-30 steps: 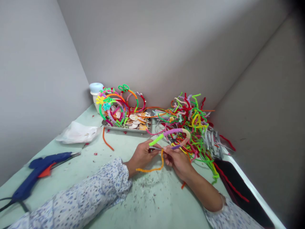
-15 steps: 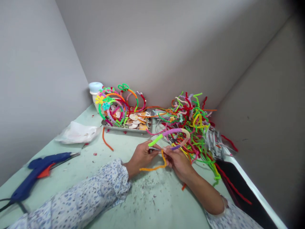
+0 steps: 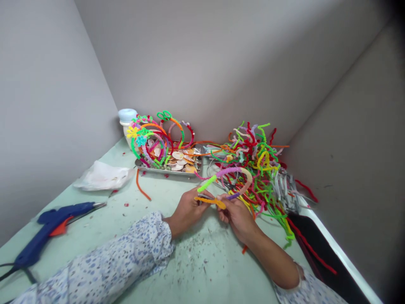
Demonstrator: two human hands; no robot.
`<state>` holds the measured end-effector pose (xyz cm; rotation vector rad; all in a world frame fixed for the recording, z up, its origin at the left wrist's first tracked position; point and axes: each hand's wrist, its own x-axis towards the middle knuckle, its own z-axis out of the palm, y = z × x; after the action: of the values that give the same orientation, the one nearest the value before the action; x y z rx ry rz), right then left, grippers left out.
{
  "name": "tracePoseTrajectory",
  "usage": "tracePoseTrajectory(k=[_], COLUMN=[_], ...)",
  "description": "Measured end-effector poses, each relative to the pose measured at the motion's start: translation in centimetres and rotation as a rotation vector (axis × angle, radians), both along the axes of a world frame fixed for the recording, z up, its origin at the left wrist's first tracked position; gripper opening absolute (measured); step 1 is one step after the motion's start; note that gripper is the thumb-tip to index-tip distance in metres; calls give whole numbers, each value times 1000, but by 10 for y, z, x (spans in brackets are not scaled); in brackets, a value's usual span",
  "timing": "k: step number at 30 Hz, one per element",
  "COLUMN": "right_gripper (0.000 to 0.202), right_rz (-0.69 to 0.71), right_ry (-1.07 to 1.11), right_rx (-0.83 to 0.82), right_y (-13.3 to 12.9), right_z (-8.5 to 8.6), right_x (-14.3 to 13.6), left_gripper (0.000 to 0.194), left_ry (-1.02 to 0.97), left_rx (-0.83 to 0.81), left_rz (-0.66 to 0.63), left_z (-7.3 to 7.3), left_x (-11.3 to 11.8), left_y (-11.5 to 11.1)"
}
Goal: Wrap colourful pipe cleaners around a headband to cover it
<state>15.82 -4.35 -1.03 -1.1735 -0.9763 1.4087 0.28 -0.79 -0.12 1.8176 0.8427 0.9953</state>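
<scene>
A headband (image 3: pixel 233 171) wrapped in green, purple, cream and violet pipe cleaner arches between my hands. Its bare grey stretch (image 3: pixel 206 196) runs between them, close to an orange pipe cleaner (image 3: pixel 207 201) that is bunched at its right end. My left hand (image 3: pixel 188 211) is closed at the band's grey end; its fingertips are partly hidden behind the orange strand. With thumb and fingers pinched, my right hand (image 3: pixel 236 214) grips the band at the violet part, where the orange pipe cleaner meets it.
Loose pipe cleaners (image 3: pixel 262 169) heap at the right, beside a bundle of grey bands (image 3: pixel 286 192). Finished headbands (image 3: pixel 155 135) stand in a metal tray (image 3: pixel 167 172) of flat pieces. A blue glue gun (image 3: pixel 63 215), plastic bag (image 3: pixel 103 176) and lidded container (image 3: pixel 127 116) are at left.
The orange pipe cleaner hung below my hands with its tail stretched left; now it is raised alongside the grey stretch. My hands have barely shifted.
</scene>
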Motion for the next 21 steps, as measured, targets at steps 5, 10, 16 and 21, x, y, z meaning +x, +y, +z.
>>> tracePoseTrajectory(k=[5,10,16,21], right_gripper=[26,28,33,31], right_rz=[-11,-16,7,-1], right_ry=[8,-2,-41,-34], right_rx=[3,-10,14,23], right_y=[-1,0,-1,-2], right_z=[2,1,0,0], right_x=[0,0,1,0], left_gripper=[17,15,16,16], left_ry=[7,22,-11,-11], left_rx=[0,37,19,19], left_rz=[38,22,10,15], left_z=[0,-2,-6,-6], left_x=[0,0,1,1], left_y=[-2,0,1,0])
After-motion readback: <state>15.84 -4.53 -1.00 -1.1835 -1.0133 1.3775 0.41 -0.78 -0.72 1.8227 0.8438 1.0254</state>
